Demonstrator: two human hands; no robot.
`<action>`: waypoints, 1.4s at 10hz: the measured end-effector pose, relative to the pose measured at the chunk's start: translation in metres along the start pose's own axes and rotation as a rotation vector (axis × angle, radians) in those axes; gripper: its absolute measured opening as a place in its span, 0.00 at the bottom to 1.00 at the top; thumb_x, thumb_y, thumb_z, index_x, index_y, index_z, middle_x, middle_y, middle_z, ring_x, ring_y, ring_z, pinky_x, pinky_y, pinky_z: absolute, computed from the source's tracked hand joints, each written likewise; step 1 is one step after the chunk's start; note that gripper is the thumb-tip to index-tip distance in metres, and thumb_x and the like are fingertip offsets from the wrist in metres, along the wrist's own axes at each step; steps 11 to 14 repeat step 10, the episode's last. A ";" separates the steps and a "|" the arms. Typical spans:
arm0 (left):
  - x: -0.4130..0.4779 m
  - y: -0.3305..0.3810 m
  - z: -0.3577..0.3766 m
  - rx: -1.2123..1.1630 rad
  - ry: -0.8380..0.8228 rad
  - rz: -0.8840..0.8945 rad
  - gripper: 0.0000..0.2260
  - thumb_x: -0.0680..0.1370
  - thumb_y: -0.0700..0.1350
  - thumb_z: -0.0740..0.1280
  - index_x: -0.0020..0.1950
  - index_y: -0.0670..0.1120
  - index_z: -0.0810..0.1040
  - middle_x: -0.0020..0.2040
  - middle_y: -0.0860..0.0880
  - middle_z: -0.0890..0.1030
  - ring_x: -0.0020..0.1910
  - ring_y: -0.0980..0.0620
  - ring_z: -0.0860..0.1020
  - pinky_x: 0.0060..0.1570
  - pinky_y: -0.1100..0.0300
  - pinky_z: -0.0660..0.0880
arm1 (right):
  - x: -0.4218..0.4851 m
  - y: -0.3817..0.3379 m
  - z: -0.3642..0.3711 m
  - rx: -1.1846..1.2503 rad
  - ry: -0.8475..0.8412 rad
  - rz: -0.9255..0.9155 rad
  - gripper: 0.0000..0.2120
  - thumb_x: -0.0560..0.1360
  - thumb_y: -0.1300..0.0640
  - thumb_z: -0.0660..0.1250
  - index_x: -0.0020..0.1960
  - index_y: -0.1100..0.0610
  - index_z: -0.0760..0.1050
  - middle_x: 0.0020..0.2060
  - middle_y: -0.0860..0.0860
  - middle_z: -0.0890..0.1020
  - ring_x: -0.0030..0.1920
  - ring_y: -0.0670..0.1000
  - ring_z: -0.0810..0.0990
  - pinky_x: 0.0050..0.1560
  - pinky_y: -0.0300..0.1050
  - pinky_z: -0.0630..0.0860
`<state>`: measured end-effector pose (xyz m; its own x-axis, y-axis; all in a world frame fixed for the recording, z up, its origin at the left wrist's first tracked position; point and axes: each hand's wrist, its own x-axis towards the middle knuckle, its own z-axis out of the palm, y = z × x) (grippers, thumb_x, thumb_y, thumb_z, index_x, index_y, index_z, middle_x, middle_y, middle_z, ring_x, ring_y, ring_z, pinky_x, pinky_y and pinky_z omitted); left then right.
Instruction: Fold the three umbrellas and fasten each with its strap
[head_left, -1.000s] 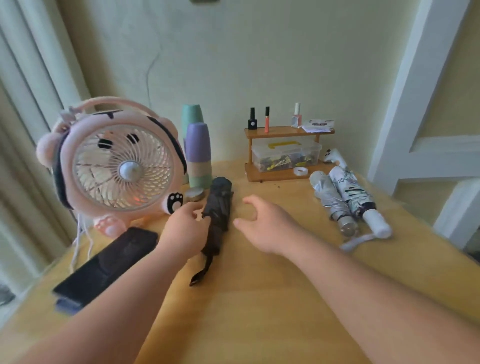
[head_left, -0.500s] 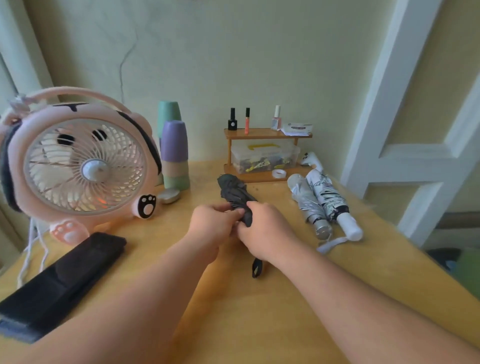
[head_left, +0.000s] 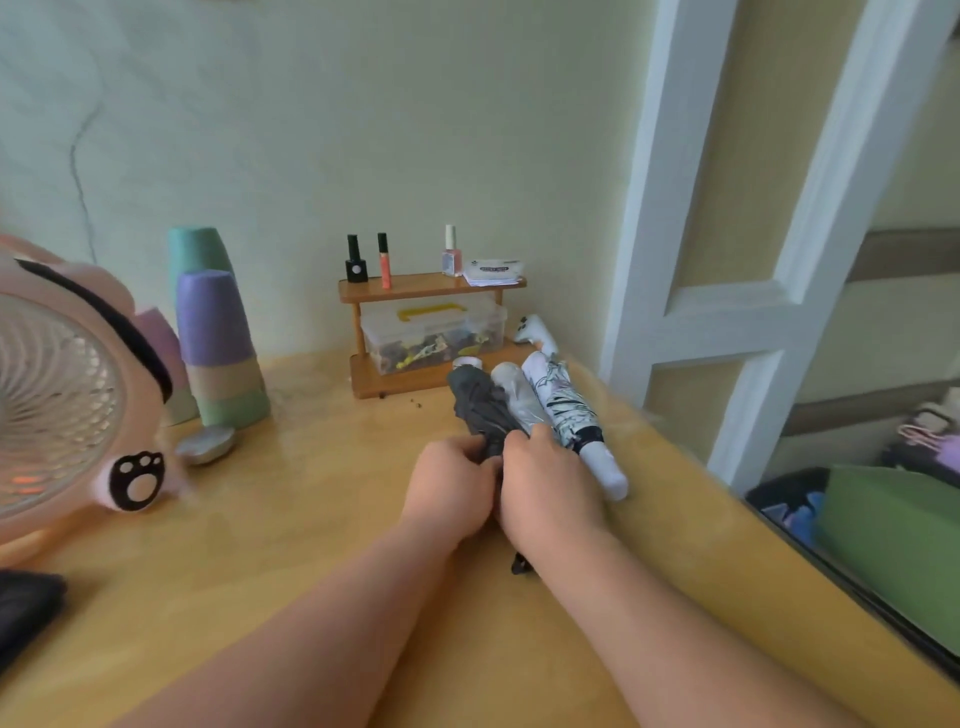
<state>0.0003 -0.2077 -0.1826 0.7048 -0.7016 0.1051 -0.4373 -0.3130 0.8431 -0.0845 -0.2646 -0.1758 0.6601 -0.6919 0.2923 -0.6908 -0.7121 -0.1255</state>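
The fingers (head_left: 470, 448) of the left hand (head_left: 449, 488) curl round the near part of the dark umbrella (head_left: 478, 405). The right hand (head_left: 545, 486) grips the same umbrella just beside it, and the two hands touch. The dark umbrella lies folded on the table (head_left: 311, 499), its far end pointing toward the shelf (head_left: 431, 287). A dark bit sticks out under the right wrist; whether it is a strap or the handle cannot be told. Touching it on the right lies the silver umbrella (head_left: 517, 395), and beside that the white umbrella (head_left: 563, 408), both rolled up. The shelf holds small bottles (head_left: 356, 260) on top and a clear box (head_left: 434, 332) below. Stacked cups (head_left: 218, 338) and a pink fan (head_left: 57, 395) stand at the left.
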 end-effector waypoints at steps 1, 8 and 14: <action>0.003 0.004 0.002 -0.025 -0.022 0.020 0.06 0.80 0.43 0.66 0.52 0.52 0.82 0.41 0.60 0.81 0.41 0.59 0.79 0.41 0.66 0.75 | 0.004 0.005 -0.005 0.054 -0.001 0.013 0.08 0.80 0.63 0.57 0.56 0.56 0.72 0.57 0.55 0.75 0.52 0.60 0.82 0.42 0.49 0.68; -0.025 0.001 -0.009 0.333 -0.133 0.217 0.27 0.77 0.57 0.71 0.75 0.55 0.70 0.75 0.56 0.68 0.71 0.55 0.70 0.69 0.62 0.66 | 0.004 0.091 -0.031 0.165 -0.097 0.290 0.10 0.75 0.47 0.66 0.51 0.53 0.78 0.44 0.51 0.81 0.47 0.58 0.80 0.44 0.47 0.78; -0.101 -0.010 -0.097 0.422 0.045 0.258 0.06 0.78 0.56 0.71 0.53 0.58 0.80 0.47 0.64 0.80 0.46 0.68 0.78 0.44 0.74 0.73 | -0.022 0.043 -0.055 0.230 0.059 -0.023 0.18 0.76 0.46 0.68 0.64 0.50 0.77 0.55 0.48 0.81 0.57 0.54 0.77 0.53 0.49 0.77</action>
